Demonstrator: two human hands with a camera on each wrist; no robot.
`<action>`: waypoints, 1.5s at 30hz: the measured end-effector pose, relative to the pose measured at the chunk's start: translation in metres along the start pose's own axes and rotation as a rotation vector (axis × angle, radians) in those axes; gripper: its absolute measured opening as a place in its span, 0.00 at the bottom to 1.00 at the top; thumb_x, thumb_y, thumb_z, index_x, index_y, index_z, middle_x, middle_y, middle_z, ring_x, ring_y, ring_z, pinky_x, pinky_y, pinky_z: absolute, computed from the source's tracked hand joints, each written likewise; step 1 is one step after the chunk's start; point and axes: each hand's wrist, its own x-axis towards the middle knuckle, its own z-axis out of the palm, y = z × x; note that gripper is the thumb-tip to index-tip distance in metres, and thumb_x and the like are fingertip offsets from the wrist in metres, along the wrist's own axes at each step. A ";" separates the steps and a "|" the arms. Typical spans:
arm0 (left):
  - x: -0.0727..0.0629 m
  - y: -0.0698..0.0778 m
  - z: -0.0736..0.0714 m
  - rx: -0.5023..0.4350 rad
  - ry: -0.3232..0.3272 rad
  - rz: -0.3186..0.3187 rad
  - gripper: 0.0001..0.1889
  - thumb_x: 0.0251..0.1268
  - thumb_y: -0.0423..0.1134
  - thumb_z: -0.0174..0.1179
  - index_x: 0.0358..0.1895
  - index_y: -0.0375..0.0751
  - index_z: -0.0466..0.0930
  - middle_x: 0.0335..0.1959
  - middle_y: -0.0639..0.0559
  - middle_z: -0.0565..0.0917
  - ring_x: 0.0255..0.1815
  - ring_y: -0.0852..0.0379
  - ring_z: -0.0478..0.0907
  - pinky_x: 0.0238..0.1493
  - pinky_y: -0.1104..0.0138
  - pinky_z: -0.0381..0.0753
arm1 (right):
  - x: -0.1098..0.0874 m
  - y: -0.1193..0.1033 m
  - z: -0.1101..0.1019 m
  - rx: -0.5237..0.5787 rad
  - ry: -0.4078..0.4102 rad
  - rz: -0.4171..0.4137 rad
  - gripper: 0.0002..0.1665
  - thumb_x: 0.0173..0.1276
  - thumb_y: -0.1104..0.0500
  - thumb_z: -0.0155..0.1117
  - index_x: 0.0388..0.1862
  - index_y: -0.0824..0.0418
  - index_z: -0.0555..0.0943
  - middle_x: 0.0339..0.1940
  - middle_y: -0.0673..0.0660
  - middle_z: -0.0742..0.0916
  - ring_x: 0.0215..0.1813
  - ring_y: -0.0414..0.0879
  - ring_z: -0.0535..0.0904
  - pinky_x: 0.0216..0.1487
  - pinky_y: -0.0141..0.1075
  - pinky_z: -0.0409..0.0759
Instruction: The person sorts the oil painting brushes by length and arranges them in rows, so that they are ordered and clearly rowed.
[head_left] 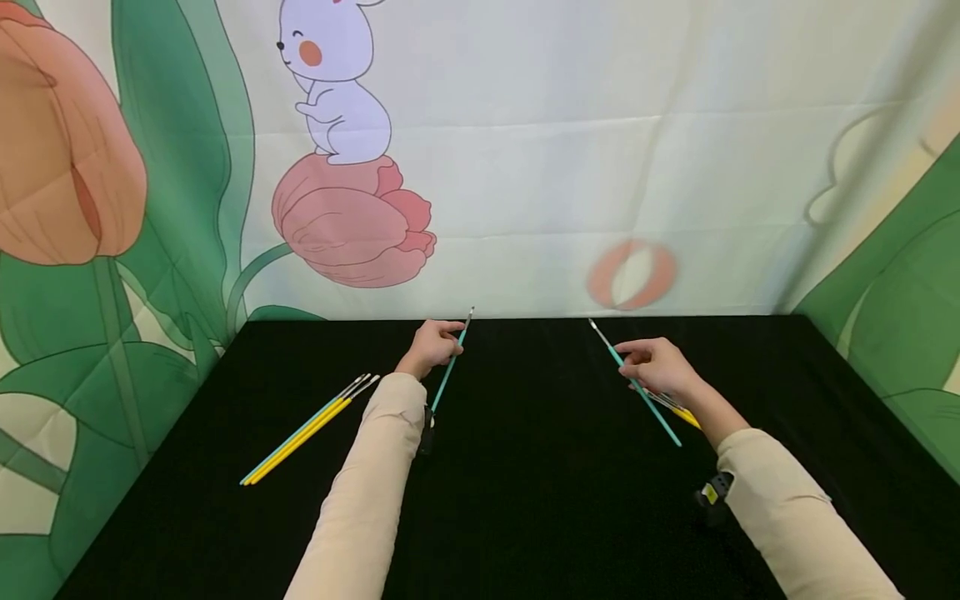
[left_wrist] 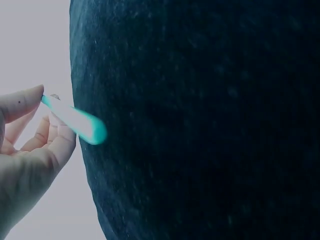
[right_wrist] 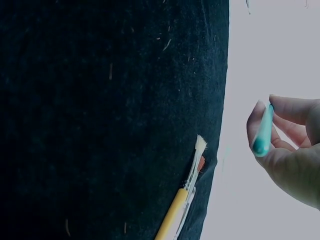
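We are observing the left hand (head_left: 433, 346) near the far edge of the black-covered counter (head_left: 540, 500); its fingers are pinching a teal brush (head_left: 447, 375), whose slim head end is pointing away and crossing the foot of the printed backdrop (head_left: 525, 192). We are noting the right hand (head_left: 660, 367) across from it, thumb and fingers closing on a second teal brush (head_left: 662, 420), which is slanting with its pale tip toward the far edge, leaning inward. Both wrist views are showing the blunt handle ends facing the camera; we are not able to tell whether either brush is touching the counter. Around them, we are recording a narrow group of blue- and yellow-handled brushes (head_left: 303, 437) lying to the left of the left sleeve (head_left: 367, 492), heads close beside it. On the other side, yellow-handled brushes (head_left: 687, 417) are lying just by the right hand; in the head view the hand and wrist are covering part of them, so we are leaving their count open. From the right wrist we are seeing one pale bristle head and one reddish-brown head side by side.
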 end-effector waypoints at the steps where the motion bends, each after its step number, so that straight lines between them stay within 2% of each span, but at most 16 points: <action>1: 0.001 0.000 0.001 0.000 -0.002 0.001 0.24 0.59 0.24 0.54 0.60 0.39 0.70 0.40 0.40 0.77 0.28 0.55 0.70 0.25 0.69 0.69 | 0.001 0.000 0.001 0.004 -0.001 0.004 0.24 0.66 0.68 0.53 0.61 0.72 0.67 0.37 0.69 0.79 0.26 0.52 0.76 0.22 0.40 0.73; 6: 0.003 -0.002 0.006 -0.001 0.002 -0.010 0.23 0.59 0.24 0.54 0.60 0.37 0.70 0.40 0.39 0.77 0.34 0.51 0.74 0.29 0.67 0.74 | 0.004 -0.001 0.007 0.021 -0.002 0.007 0.25 0.66 0.68 0.53 0.61 0.71 0.67 0.38 0.70 0.79 0.36 0.59 0.78 0.28 0.39 0.77; 9: 0.004 -0.002 0.010 0.008 0.006 -0.012 0.23 0.60 0.24 0.54 0.60 0.36 0.70 0.40 0.39 0.77 0.41 0.47 0.76 0.36 0.63 0.77 | 0.005 -0.002 0.011 0.036 -0.006 -0.006 0.25 0.65 0.68 0.54 0.61 0.73 0.67 0.37 0.69 0.78 0.34 0.56 0.78 0.32 0.38 0.78; 14: 0.006 -0.002 0.017 0.019 0.008 -0.007 0.23 0.59 0.25 0.56 0.60 0.35 0.70 0.39 0.38 0.78 0.43 0.45 0.77 0.43 0.59 0.78 | 0.008 -0.004 0.015 0.059 -0.008 0.002 0.24 0.65 0.69 0.54 0.60 0.74 0.67 0.36 0.68 0.79 0.30 0.51 0.77 0.29 0.37 0.77; 22: 0.009 -0.007 0.024 0.037 0.001 -0.011 0.23 0.58 0.25 0.56 0.59 0.34 0.71 0.35 0.40 0.79 0.38 0.47 0.79 0.38 0.63 0.79 | 0.013 -0.007 0.024 0.064 -0.023 -0.002 0.24 0.64 0.69 0.55 0.60 0.75 0.67 0.35 0.68 0.80 0.31 0.51 0.79 0.32 0.37 0.79; 27: 0.009 -0.006 0.028 0.035 0.013 0.000 0.21 0.55 0.24 0.59 0.55 0.34 0.75 0.33 0.41 0.79 0.34 0.49 0.79 0.35 0.64 0.80 | 0.019 -0.006 0.031 0.084 -0.023 -0.009 0.26 0.64 0.70 0.54 0.62 0.71 0.67 0.37 0.70 0.80 0.31 0.51 0.78 0.34 0.40 0.79; 35: 0.008 0.000 0.032 0.154 0.007 0.027 0.19 0.55 0.27 0.60 0.52 0.34 0.77 0.36 0.42 0.80 0.31 0.53 0.76 0.32 0.66 0.78 | 0.028 -0.009 0.041 0.104 -0.019 0.012 0.21 0.65 0.70 0.52 0.58 0.70 0.72 0.44 0.71 0.78 0.40 0.58 0.78 0.37 0.40 0.80; 45: 0.008 0.002 0.032 0.203 -0.019 0.019 0.17 0.56 0.29 0.61 0.51 0.34 0.78 0.38 0.42 0.78 0.31 0.53 0.77 0.33 0.66 0.78 | 0.045 -0.019 0.057 0.170 -0.019 0.033 0.21 0.64 0.71 0.53 0.57 0.72 0.72 0.45 0.71 0.77 0.42 0.61 0.77 0.38 0.41 0.80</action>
